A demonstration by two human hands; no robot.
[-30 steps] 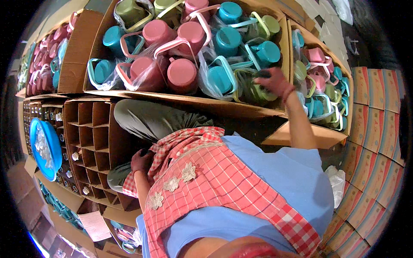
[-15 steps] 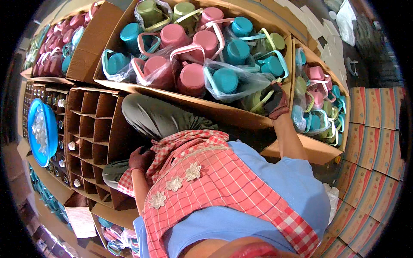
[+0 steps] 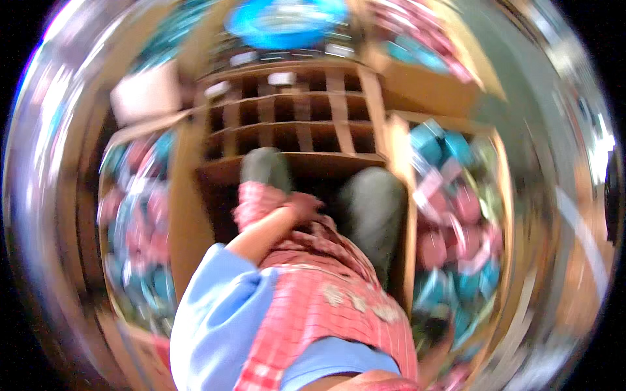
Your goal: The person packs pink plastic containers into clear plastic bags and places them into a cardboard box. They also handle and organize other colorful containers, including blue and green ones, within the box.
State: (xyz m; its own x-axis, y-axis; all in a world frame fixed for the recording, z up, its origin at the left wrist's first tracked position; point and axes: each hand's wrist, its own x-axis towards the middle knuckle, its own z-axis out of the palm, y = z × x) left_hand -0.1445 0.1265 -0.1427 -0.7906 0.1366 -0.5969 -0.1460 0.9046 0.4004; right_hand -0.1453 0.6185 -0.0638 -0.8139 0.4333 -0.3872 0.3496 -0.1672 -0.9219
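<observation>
My left hand (image 3: 305, 207), in a dark reddish glove, lies on my lap over the checked red apron (image 3: 326, 296). Motion smears its fingers, so I cannot make out whether it holds anything. At the lower right, my right hand (image 3: 432, 327), in a dark glove, is low in the long carton (image 3: 409, 260) beside my leg. It is nearest the teal plastic cups (image 3: 433, 290) with strap handles, and blur hides its fingers. Pink cups (image 3: 430, 249) fill the middle of that carton.
A carton with cardboard dividers (image 3: 293, 107) stands ahead of my knees, with white-capped bottles (image 3: 282, 79) at its far side. Beyond is a blue basin (image 3: 287, 32) of pale pieces. Another carton of cups (image 3: 140, 221) is at my left, and one with pink cups (image 3: 424, 26) at the far right.
My view has swung left, so the divided carton is now straight ahead and the cup carton at my right. My right hand stays at that carton, my left on my lap.
</observation>
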